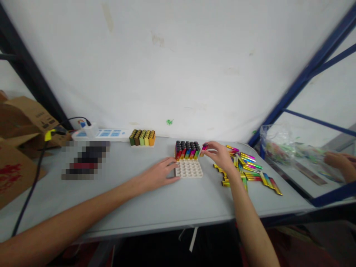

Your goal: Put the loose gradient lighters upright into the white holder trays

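My left hand lies at the left side of a white tray with rows of round holes, its thumb at the near corner and fingers at the far one, gripping it. Directly behind the tray stands a block of upright lighters with black tops and shiny coloured bodies. Just right of that block, my right hand pinches one pink and gold lighter between thumb and fingers, held apart from the block. Beyond my right wrist lies a loose pile of shiny gold and multicoloured lighters.
A second block of gold-topped lighters stands by the wall, near a power strip. Cardboard boxes and a black cable are at left. A blue frame separates another person's hand and a plastic bag.
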The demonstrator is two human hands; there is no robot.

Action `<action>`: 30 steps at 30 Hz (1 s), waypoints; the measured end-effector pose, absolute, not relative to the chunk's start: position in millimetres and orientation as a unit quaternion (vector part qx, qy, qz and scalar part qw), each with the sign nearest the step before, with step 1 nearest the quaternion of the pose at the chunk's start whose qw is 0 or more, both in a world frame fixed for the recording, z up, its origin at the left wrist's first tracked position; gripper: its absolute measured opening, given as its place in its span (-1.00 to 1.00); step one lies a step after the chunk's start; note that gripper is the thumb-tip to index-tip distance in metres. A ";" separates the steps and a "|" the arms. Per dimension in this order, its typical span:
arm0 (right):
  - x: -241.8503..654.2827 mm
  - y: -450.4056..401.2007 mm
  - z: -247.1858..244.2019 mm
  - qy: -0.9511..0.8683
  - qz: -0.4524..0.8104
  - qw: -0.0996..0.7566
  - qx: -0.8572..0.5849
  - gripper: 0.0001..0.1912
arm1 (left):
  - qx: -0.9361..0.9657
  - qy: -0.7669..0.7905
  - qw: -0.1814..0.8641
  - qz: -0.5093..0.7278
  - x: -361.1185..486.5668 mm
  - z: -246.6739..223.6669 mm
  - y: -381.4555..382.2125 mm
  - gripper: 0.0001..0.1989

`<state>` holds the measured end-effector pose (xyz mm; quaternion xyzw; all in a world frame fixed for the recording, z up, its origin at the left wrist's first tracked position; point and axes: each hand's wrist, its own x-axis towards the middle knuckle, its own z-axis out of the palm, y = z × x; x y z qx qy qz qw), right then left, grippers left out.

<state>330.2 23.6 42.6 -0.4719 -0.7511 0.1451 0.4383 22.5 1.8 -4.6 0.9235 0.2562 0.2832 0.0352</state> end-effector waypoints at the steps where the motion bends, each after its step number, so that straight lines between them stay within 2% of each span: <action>1: 324.8 20.9 44.7 -0.757 0.143 0.442 -0.460 -0.57 | 0.923 0.256 0.035 0.284 22.7 -4.4 1.7 -0.69; 6: 303.1 17.0 45.9 -0.766 0.112 0.458 -0.436 -0.52 | 0.923 0.262 0.034 0.281 23.1 -5.6 2.0 -0.69; 11: 280.2 23.3 33.8 -0.777 0.118 0.466 -0.406 -0.61 | 0.924 0.264 0.026 0.277 23.1 -7.5 1.8 -0.69; 16: 259.8 26.4 22.9 -0.818 0.057 0.414 -0.396 -0.71 | 0.925 0.271 0.021 0.266 23.8 -6.0 0.6 -0.70; 22: 254.8 23.2 22.6 -0.830 0.044 0.380 -0.407 -0.73 | 0.926 0.276 0.019 0.256 23.5 -5.7 0.1 -0.68; 26: 257.2 21.0 25.6 -0.846 0.011 0.340 -0.411 -0.72 | 0.926 0.274 0.017 0.257 23.5 -5.2 -0.3 -0.69; 30: 264.3 18.7 31.7 -0.845 -0.060 0.306 -0.434 -0.62 | 0.926 0.273 0.023 0.259 23.4 -3.6 -0.9 -0.69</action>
